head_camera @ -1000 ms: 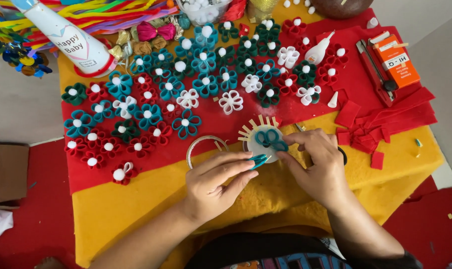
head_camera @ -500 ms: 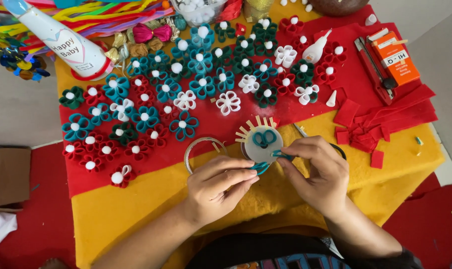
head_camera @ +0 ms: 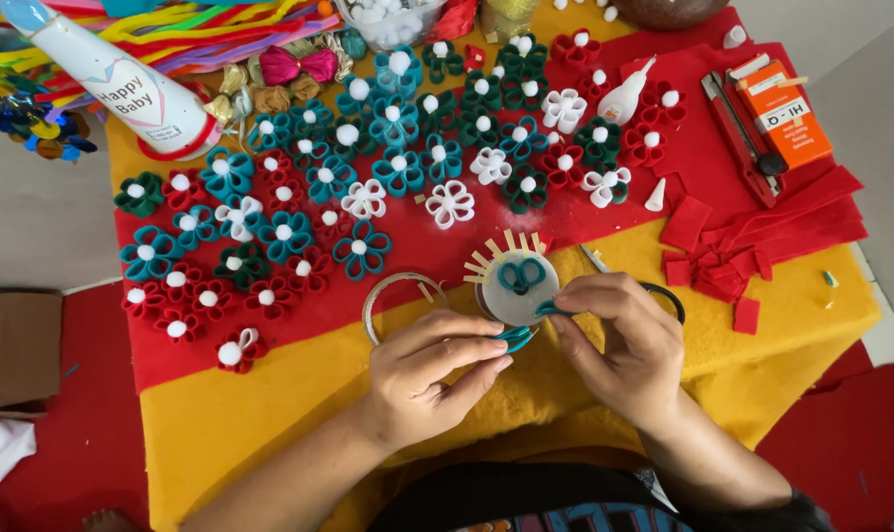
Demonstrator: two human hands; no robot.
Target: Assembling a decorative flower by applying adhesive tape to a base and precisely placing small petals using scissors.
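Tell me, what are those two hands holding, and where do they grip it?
Both pinch small teal felt petal loops. The left hand grips one at its end; the right hand presses another by its tip at the grey disc's edge.

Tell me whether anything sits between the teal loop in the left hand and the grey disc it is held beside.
Nothing visible does. The left hand pinches the teal loop right at the lower edge of the grey disc. The right hand steadies the disc from the other side, fingers at its rim rather than across the gap.

left hand (head_camera: 432, 369): bare, no rings | right hand (head_camera: 619, 350): bare | forearms: sleeveless | torso: dark printed top
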